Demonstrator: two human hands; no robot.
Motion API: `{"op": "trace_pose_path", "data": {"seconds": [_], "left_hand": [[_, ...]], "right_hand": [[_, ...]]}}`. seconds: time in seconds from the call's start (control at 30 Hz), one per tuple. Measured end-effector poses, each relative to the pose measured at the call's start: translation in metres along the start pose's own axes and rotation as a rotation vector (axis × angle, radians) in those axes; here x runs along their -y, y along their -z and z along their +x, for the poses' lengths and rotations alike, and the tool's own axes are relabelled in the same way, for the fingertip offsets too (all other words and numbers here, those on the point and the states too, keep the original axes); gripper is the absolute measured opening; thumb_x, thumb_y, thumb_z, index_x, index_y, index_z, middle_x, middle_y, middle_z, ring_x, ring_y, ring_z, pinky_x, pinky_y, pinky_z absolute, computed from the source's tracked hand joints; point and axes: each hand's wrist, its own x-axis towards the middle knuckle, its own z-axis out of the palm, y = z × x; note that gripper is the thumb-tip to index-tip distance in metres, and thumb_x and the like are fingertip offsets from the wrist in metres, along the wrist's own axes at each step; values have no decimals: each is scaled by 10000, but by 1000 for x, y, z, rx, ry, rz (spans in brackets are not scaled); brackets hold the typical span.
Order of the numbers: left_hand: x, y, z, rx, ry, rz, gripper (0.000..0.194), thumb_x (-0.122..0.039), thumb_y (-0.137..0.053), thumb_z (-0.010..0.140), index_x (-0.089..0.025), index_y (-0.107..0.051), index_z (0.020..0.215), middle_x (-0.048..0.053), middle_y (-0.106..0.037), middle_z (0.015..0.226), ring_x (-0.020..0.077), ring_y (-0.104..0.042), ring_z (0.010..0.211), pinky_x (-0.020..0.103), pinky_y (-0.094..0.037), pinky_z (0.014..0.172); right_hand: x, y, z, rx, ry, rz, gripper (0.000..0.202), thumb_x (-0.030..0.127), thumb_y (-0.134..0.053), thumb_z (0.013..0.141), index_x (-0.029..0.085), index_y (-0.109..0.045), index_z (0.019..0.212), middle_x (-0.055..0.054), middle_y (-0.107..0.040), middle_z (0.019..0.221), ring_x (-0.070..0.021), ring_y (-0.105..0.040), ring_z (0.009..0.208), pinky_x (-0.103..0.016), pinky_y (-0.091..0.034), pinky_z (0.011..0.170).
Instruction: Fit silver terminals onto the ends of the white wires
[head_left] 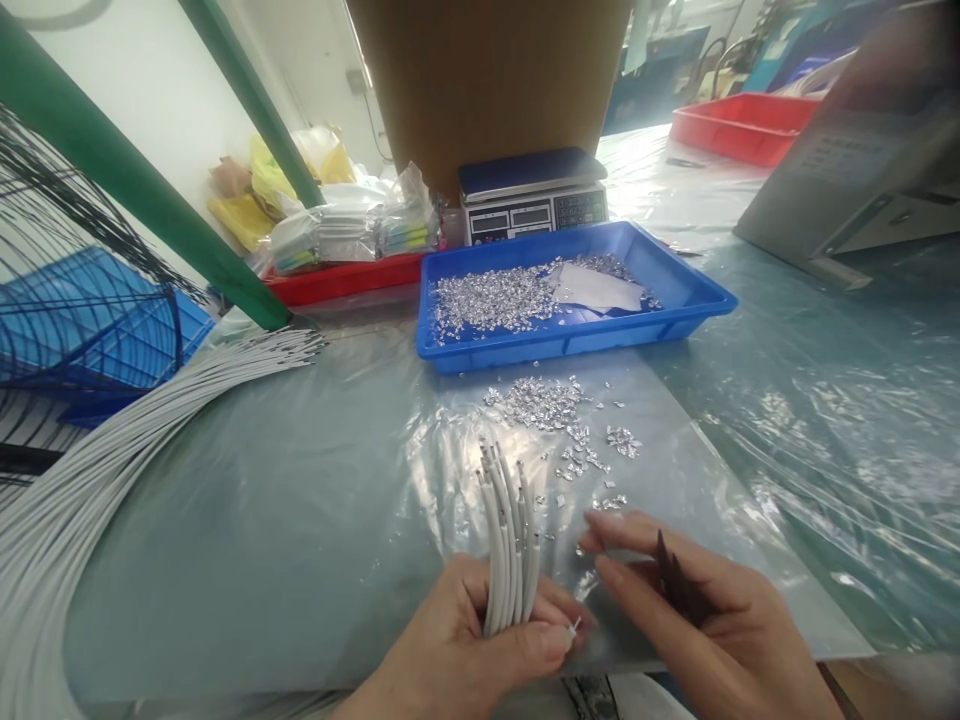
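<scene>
I can't see the lower ends of the white cables [510, 560] inside my left hand [465, 650], my right hand [712, 620] runs off the bottom edge, and the scale's [534, 200] display is too small to read.

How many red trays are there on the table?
2. One red tray sits at the back left under clear bags, beside the blue tray. The other red tray is far back on the right. More may be hidden behind the cardboard box.
</scene>
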Motion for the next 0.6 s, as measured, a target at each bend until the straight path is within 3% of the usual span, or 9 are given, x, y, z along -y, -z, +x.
{"op": "trace_pose_path", "data": {"seconds": [0.03,0.07,0.13,0.2,0.27,0.37,0.43,0.6], "left_hand": [[0,0,0,-5,-26,10,210,-347,-775,795,-146,-779,855,107,-717,1040,217,-637,951,338,-464,861],[0,-1,-1,-6,-43,17,179,-322,-773,797,-152,-773,855,101,-693,1087,219,-621,974,347,-450,887],[-2,-3,-1,9,-70,29,151,-289,-756,808,-141,-723,799,57,-634,965,171,-573,857,313,-437,826],[-7,-6,-1,43,-85,66,182,-267,-727,836,-139,-647,734,-14,-499,757,107,-444,698,249,-388,704],[-14,-10,0,89,-95,106,215,-272,-698,873,-141,-642,712,-37,-423,676,95,-386,663,220,-354,663],[-18,-13,1,137,-89,97,153,-294,-717,866,-150,-742,821,1,-543,786,133,-486,792,230,-397,766],[-14,-11,1,117,-71,91,167,-307,-753,831,-141,-747,849,17,-550,813,148,-489,815,240,-394,761],[3,0,-2,83,-4,86,396,-475,-717,821,-101,-690,694,21,-516,629,121,-457,613,252,-348,604]], "right_hand": [[-1,0,0,38,73,-30,138,391,-718,823,265,-746,872,-12,-632,805,-189,-612,773,-295,-464,705],[-2,-1,0,90,134,-58,151,369,-696,843,251,-702,748,-18,-630,815,-189,-617,768,-294,-469,693],[0,-1,-1,168,194,-95,269,364,-658,878,238,-623,642,-22,-629,777,-187,-611,723,-292,-471,646],[4,-2,-1,178,235,-100,203,374,-692,858,258,-672,693,-10,-632,707,-179,-589,655,-290,-468,615],[7,-5,-2,211,313,-120,61,346,-745,815,286,-756,813,8,-599,649,-162,-545,585,-279,-435,568],[7,-12,-3,297,370,-121,100,285,-693,843,252,-778,800,11,-541,636,-143,-504,558,-275,-373,525],[5,-15,-5,300,293,-91,205,294,-643,872,219,-732,704,4,-534,637,-150,-518,594,-282,-384,559],[2,-14,-11,271,-36,15,329,482,-694,825,215,-667,637,-9,-600,635,-182,-582,613,-328,-425,661]]}}
